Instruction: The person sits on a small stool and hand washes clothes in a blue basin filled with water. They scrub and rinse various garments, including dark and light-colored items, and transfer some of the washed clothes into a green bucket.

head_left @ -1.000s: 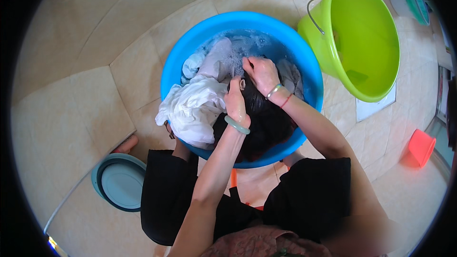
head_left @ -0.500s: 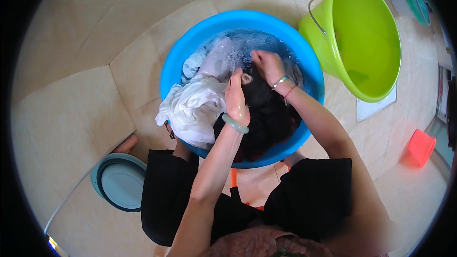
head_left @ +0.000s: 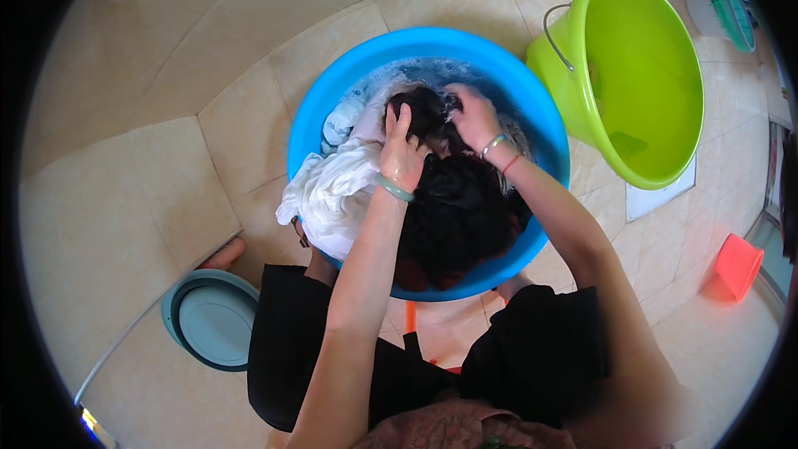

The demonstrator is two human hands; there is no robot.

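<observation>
A round blue basin (head_left: 303, 129) of sudsy water (head_left: 378, 75) holds wet laundry in front of me. My left hand (head_left: 403, 156), a pale green bangle at its wrist, grips a bunched black garment (head_left: 426, 110) from its near left side. Opposite it, my right hand (head_left: 475, 120) has its fingers curled into the far right of the same dark fabric by the water. More black cloth (head_left: 457, 216) is heaped on the near side below my hands. White cloth (head_left: 328, 199) hangs over the basin's left rim, with pale lilac cloth partly hidden behind my left hand.
A lime-green bucket (head_left: 598, 150) with a metal handle stands right of the basin. On the floor at left lies a grey-green collapsible basin (head_left: 212, 324). A coral-red container (head_left: 736, 266) is at far right. My knees flank the blue basin; a wall rises behind it.
My left hand has moved slightly left and turned its fingers round the black garment. The cloth is now bunched higher between both hands, over the lilac cloth. The view has shifted slightly.
</observation>
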